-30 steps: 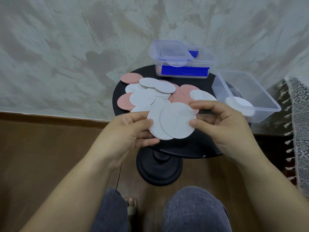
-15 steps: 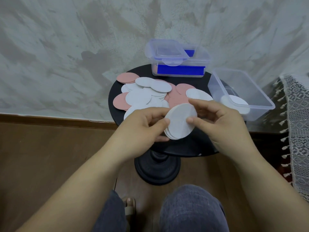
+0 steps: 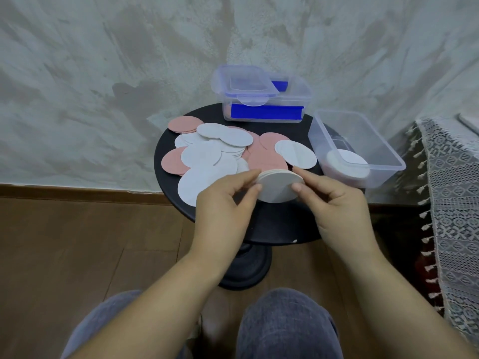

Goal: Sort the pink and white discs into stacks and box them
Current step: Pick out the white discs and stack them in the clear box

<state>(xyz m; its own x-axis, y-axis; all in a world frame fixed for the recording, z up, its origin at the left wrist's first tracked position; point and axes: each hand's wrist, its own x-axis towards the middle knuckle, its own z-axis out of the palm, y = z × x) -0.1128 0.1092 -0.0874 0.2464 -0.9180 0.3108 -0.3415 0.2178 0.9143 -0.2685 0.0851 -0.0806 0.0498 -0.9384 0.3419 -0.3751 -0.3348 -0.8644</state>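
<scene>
Both hands hold a small stack of white discs (image 3: pixel 278 186) over the near half of the round black table (image 3: pixel 274 229). My left hand (image 3: pixel 225 203) pinches the stack's left edge, and my right hand (image 3: pixel 334 203) pinches its right edge. Behind the stack, several loose pink discs (image 3: pixel 267 159) and white discs (image 3: pixel 204 154) lie overlapping on the table. At the table's right edge stands an open clear box (image 3: pixel 363 141), and inside it lies a pile of white discs (image 3: pixel 347 161). A second clear box with blue parts (image 3: pixel 264 99), a lid resting on it, stands at the back.
The table stands on a black pedestal against a plastered wall (image 3: pixel 103 86), over a wooden floor (image 3: pixel 77 242). A lace-covered piece of furniture (image 3: pixel 453 190) stands close on the right. My knees in grey trousers (image 3: pixel 285 325) are below the table.
The fanned white discs have been squared into one neat stack. Both hands moved it forward and lower over the table, and its face now lies flatter.
</scene>
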